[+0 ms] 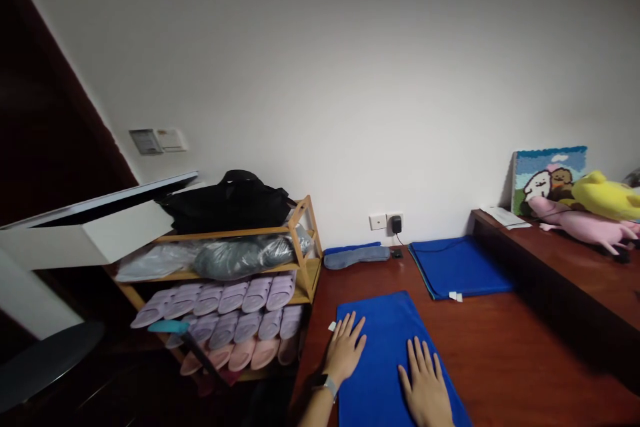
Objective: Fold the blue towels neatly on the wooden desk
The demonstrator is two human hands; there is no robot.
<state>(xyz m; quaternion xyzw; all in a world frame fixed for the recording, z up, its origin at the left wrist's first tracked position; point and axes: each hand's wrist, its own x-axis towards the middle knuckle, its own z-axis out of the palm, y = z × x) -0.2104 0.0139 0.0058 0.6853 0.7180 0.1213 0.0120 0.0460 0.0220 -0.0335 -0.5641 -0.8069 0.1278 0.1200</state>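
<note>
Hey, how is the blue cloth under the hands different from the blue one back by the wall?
The left hand and right hand rest on the near cloth; neither touches the far cloth. The near cloth's white tag is at its left edge, the far cloth's at its front edge. Both are blue and lie on the reddish-brown tabletop.

The cloth (381,360) is plain bright blue, its tag (332,326) white; the folded cloth (463,267) is blue too, with a teal edge. The counter (540,347) is reddish brown. Lilac slippers (257,293) and pink slippers (266,351) fill a honey-coloured rack (296,247). The bag (225,210) is black. One toy, a plush pig (587,225), is pink; the plush above it (606,195) is yellow.
</note>
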